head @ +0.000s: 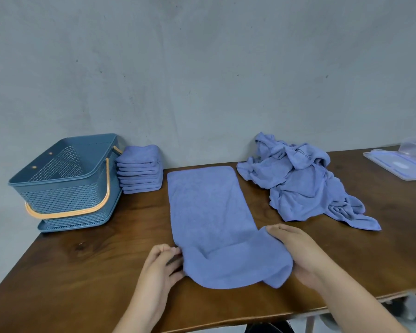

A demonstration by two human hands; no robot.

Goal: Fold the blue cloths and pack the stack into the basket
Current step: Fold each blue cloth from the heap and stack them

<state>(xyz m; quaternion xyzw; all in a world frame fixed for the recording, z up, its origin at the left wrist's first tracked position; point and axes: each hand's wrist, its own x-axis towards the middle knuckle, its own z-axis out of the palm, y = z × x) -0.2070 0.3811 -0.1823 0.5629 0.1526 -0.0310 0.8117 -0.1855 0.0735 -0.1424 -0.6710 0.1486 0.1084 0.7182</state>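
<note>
A long blue cloth (pixel 207 207) lies flat down the middle of the brown table, its near end lifted and doubled back. My left hand (pixel 162 263) pinches that raised end at its left corner. My right hand (pixel 296 251) grips the same end on the right side. A stack of folded blue cloths (pixel 139 169) stands by the wall, touching the right side of the blue basket (pixel 65 188), which has an orange handle and looks empty. A crumpled heap of blue cloths (pixel 303 181) lies at the right.
The table (pixel 82 272) ends close to me and drops off at the left behind the basket. A clear plastic lid and box (pixel 401 162) sit at the far right. A grey wall runs along the table's back edge.
</note>
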